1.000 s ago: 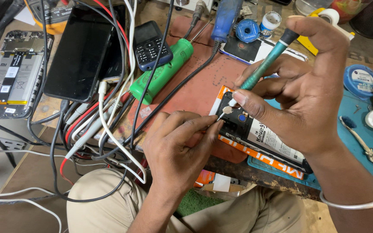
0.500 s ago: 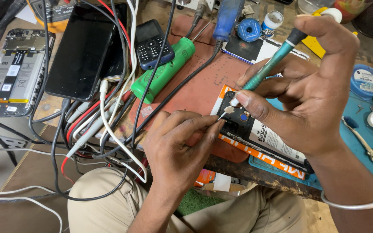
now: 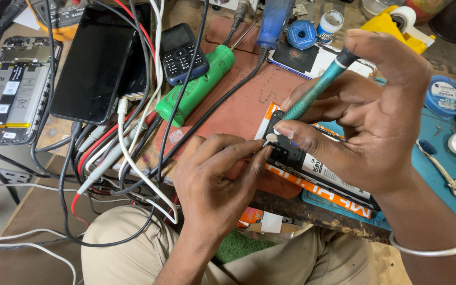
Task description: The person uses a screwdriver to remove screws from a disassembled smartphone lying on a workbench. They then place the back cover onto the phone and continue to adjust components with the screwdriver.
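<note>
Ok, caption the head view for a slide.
Right hand holds a teal tool to an opened phone while the left hand steadies it.

Only one view is given, taken from a camera worn on the head. The scene is looked down on steeply and from close range, so that the frame is filled by the cluttered tabletop [image 3: 228, 105] ahead and the wearer's own lap at the lower edge. Both forearms are seen entering from the bottom, the near side.
</note>
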The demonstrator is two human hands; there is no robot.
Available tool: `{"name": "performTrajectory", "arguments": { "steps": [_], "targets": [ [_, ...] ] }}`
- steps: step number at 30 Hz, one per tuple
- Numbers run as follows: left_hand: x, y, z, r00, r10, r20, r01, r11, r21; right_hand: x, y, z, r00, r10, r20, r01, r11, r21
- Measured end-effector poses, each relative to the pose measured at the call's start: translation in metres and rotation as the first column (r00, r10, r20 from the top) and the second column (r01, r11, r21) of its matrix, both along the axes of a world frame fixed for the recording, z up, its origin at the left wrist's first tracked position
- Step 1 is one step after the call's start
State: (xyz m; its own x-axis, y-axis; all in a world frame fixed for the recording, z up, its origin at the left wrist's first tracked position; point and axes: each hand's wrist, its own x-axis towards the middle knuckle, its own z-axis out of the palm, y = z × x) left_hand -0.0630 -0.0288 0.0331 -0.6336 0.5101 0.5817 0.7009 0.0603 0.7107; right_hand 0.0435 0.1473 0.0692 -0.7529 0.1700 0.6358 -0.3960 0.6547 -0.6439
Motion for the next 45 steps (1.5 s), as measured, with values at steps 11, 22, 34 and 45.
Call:
{"name": "performTrajectory", "arguments": {
  "steps": [11, 22, 34, 45],
  "targets": [
    [-0.004, 0.000, -0.001, 0.985, -0.061, -0.161, 0.047, 0.995, -0.088, -0.003, 0.016, 0.010, 0.991, -0.129, 0.021, 0.126, 0.986, 0.107],
    [-0.004, 0.001, 0.001, 0.983, -0.064, -0.172, 0.041, 0.990, -0.135, -0.003, 0.019, -0.003, 0.994, -0.070, 0.081, 0.069, 0.997, 0.014],
    [-0.004, 0.000, -0.003, 0.981, -0.072, -0.179, 0.046, 0.988, -0.149, -0.003, 0.017, 0.000, 0.993, -0.084, 0.083, 0.078, 0.994, 0.073],
    [-0.010, -0.007, -0.001, 0.901, -0.299, -0.313, 0.177, 0.914, -0.364, 0.056, -0.002, -0.001, 0.963, -0.260, 0.064, 0.256, 0.964, 0.074]
  ]
}}
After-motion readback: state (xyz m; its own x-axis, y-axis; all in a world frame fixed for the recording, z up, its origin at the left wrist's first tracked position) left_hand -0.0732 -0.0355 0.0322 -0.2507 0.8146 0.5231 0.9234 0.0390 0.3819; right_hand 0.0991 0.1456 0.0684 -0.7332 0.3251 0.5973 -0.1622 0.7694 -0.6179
